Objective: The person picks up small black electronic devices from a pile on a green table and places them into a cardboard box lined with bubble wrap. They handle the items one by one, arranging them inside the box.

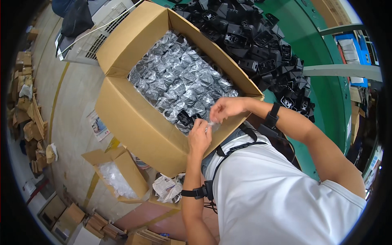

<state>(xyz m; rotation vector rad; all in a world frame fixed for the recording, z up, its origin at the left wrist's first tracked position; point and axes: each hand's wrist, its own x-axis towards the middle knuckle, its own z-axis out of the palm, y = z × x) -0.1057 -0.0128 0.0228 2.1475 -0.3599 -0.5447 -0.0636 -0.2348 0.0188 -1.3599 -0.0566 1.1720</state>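
Over the near corner of a large open cardboard box (134, 126), my two hands come together. My left hand (199, 138) pinches a small piece of clear plastic film (211, 123), apparently a thin bag. Just to its right, my right hand (226, 109) is closed with its fingertips at the same film. Inside the box lie many black parts wrapped in clear plastic (179, 81), packed in close rows. Beside my left hand, a black plastic part (185, 118) shows more plainly in that corner. My fingers hide part of the film.
A heap of unwrapped black plastic parts (257, 49) covers much of the green table (322, 94) at right. Lower left, a smaller carton (141, 183) holds clear plastic bags (116, 177). Near it sits crumpled newspaper (167, 187). A grey crate (98, 43) stands upper left.
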